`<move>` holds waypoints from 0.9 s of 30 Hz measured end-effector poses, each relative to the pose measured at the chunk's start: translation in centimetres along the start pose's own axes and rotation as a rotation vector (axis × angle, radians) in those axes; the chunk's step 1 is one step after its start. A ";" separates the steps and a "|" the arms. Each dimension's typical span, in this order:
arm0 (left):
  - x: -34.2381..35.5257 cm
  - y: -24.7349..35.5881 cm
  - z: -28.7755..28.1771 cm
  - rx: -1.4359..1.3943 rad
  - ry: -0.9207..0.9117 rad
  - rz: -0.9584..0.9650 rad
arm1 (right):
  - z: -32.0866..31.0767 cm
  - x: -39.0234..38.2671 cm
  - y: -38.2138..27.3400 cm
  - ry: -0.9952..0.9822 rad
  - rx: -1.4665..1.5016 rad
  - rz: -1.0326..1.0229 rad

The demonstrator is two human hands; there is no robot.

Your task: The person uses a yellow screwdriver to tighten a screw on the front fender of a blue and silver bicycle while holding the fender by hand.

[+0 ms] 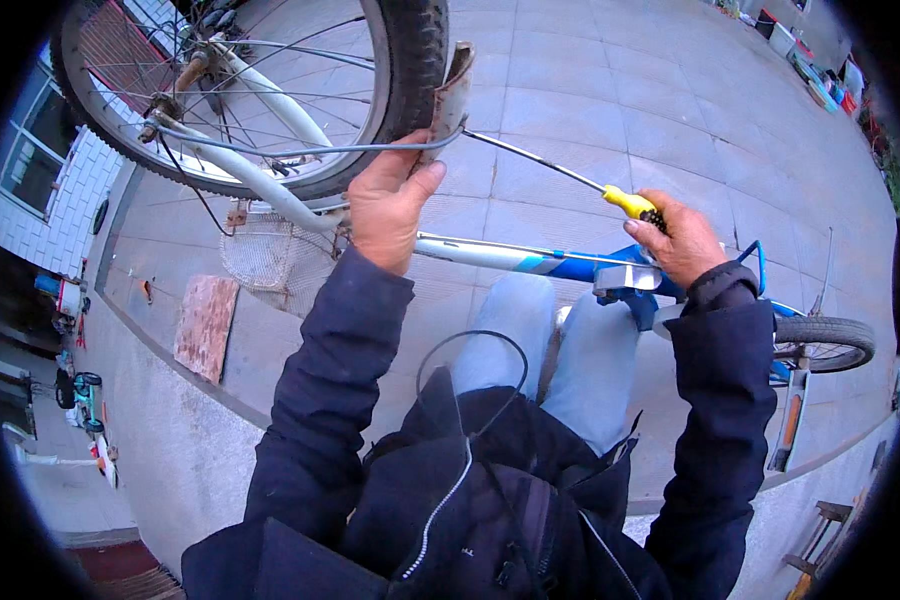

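Note:
My left hand [388, 210] grips a short, worn white mudguard [452, 100] beside the tyre of a bicycle wheel [398, 90]. Its thumb presses on the lower end, where a grey wire stay [300, 152] runs from the wheel axle to the mudguard. In my right hand [688, 240] is a screwdriver [627, 202] with a yellow and black handle. The long shaft points left, and its tip meets the mudguard by the bend of the stay. Below my hands stretches the white and blue bicycle frame [490, 254], close to my knees.
A second bicycle wheel [820, 342] is at the right. On the paved floor [590, 90] a wire basket [270, 250] and a worn reddish board [206, 326] lie to the left. A loop of dark cord [473, 333] hangs in front of my jacket.

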State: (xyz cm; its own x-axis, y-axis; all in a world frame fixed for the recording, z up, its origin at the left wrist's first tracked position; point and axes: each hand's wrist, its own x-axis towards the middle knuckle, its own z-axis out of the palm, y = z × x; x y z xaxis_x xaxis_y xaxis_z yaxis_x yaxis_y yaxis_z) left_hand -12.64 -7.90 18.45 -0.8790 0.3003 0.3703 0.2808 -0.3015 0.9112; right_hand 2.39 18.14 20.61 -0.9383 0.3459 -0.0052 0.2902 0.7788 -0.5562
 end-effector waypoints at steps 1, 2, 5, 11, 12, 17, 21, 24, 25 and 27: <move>0.0 -0.2 0.0 -0.012 0.000 0.010 | 0.1 0.1 -0.1 -0.014 -0.027 -0.029; 0.0 -0.4 0.0 -0.023 0.000 0.019 | 0.0 0.2 -0.4 -0.041 -0.024 0.001; 0.1 -0.9 -0.2 0.054 -0.003 0.052 | 0.1 0.4 -0.6 -0.092 -0.020 0.050; 0.0 -0.4 -0.3 0.067 -0.023 0.081 | -0.2 -0.1 -0.1 -0.189 0.059 0.054; 0.0 -0.6 -0.4 0.087 -0.032 0.089 | -0.3 0.0 0.0 -0.219 0.044 0.056; -0.3 -1.1 0.0 0.113 -0.078 0.228 | -0.3 -0.1 0.1 -0.220 0.010 0.048; -0.3 -1.1 -0.6 0.099 -0.120 0.247 | 0.1 0.1 0.1 -0.186 -0.003 0.000; -0.2 -1.0 -0.5 0.086 -0.120 0.226 | 0.5 0.1 0.3 -0.149 0.007 -0.016; 0.0 -1.2 -0.6 0.071 -0.121 0.227 | 0.5 0.2 0.4 -0.133 -0.003 -0.025; -0.2 -1.2 -0.5 0.056 -0.099 0.208 | 0.5 0.2 0.5 -0.101 -0.037 -0.040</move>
State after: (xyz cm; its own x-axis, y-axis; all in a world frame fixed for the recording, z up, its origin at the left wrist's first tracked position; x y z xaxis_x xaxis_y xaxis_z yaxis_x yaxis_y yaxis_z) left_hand -13.02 -8.01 17.22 -0.7587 0.3249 0.5647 0.4756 -0.3161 0.8209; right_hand 2.21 18.31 19.89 -0.9628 0.2612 -0.0687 0.2574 0.8100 -0.5269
